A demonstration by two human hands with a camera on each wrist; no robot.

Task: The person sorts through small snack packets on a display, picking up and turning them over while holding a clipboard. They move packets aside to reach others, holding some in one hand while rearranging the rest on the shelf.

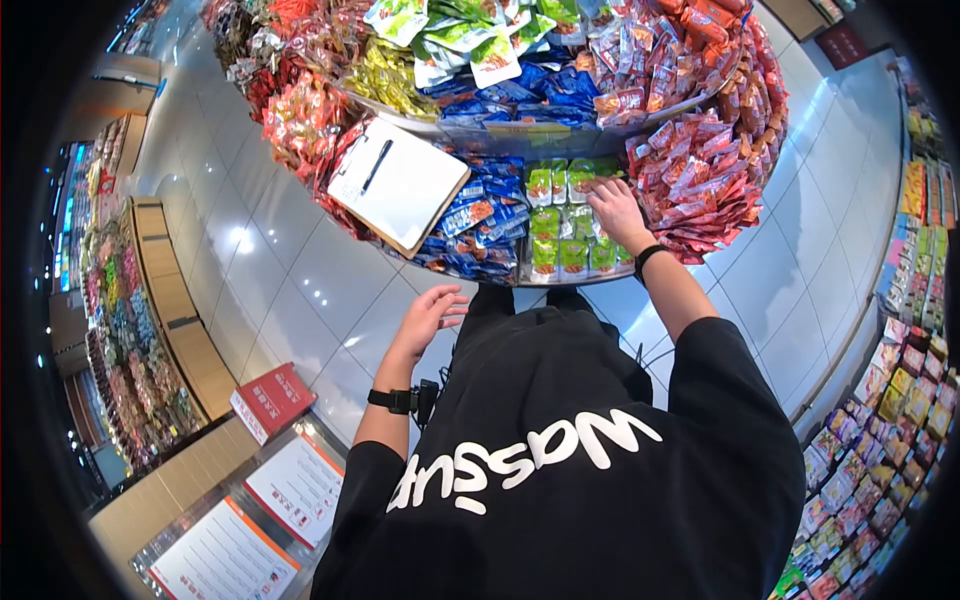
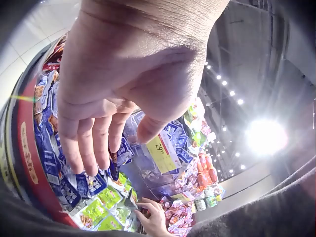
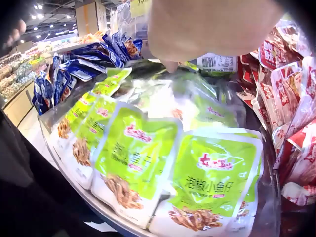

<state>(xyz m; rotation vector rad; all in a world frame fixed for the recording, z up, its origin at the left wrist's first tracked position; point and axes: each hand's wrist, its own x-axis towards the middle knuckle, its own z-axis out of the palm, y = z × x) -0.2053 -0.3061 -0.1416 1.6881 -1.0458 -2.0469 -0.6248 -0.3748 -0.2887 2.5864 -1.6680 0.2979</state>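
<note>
Green and white snack packets [image 1: 573, 256] stand in rows in a compartment of the round display. My right hand [image 1: 618, 212] reaches over the back right of that compartment, its fingers on or just above the packets there. In the right wrist view the hand [image 3: 212, 29] covers the back of the compartment, and its fingertips are mostly hidden. My left hand [image 1: 430, 318] hangs in the air in front of the display, fingers loosely extended. The left wrist view shows this hand [image 2: 123, 74] holding nothing, with blue packets [image 2: 79, 182] beyond its fingers.
A clipboard [image 1: 400, 187] with a black pen [image 1: 378, 166] lies over the left part of the display, beside blue packets [image 1: 480, 215]. Red packets [image 1: 690, 180] fill the right compartment. An upper tier holds more snacks. Shelves [image 1: 180, 310] stand left, a red box [image 1: 275, 400] lower left.
</note>
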